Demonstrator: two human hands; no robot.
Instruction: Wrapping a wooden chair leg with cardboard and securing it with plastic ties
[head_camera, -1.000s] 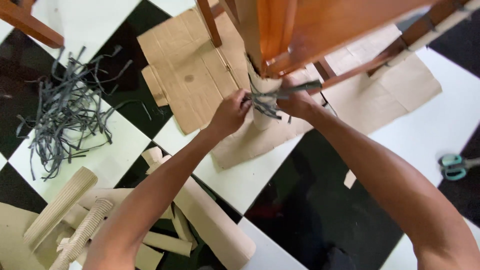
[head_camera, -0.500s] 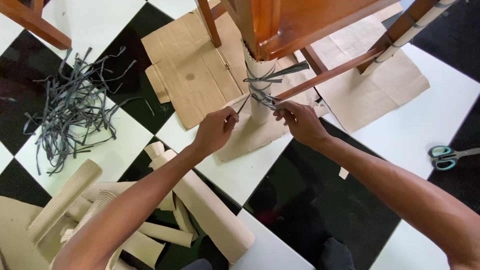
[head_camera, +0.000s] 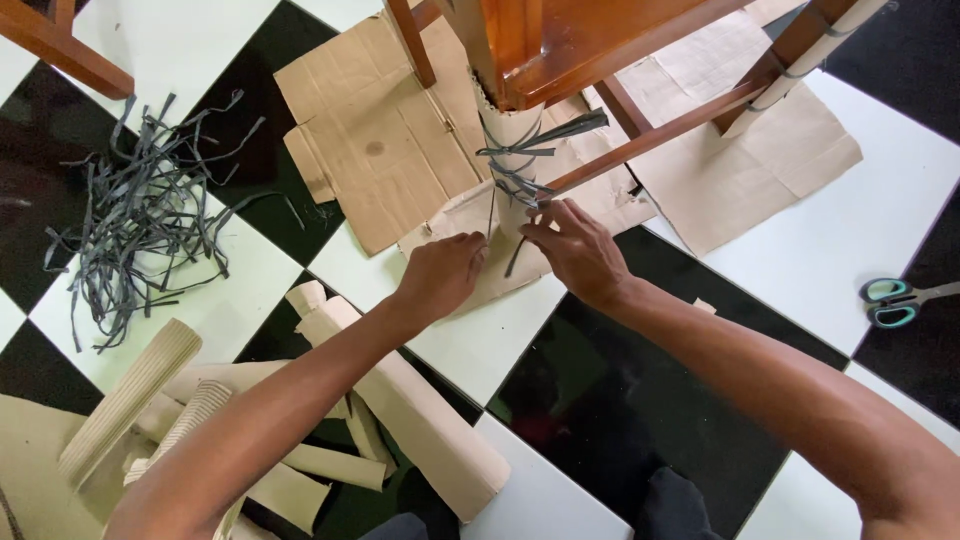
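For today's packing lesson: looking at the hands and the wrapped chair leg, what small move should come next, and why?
Probably pull both strap ends tight. The left hand and right hand each pinch an end of the grey strap, which loops loosely around the cardboard on the leg.

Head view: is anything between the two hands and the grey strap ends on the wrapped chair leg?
Nothing visible. The left hand and right hand each pinch a grey strap end, just below the cardboard-wrapped chair leg.

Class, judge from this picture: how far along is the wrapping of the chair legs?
Done: a far leg looks wrapped. In hand: both hands, left hand and right hand, pull grey strap ends on the near leg's cardboard sleeve. Left: spare straps and cardboard rolls lie unused.
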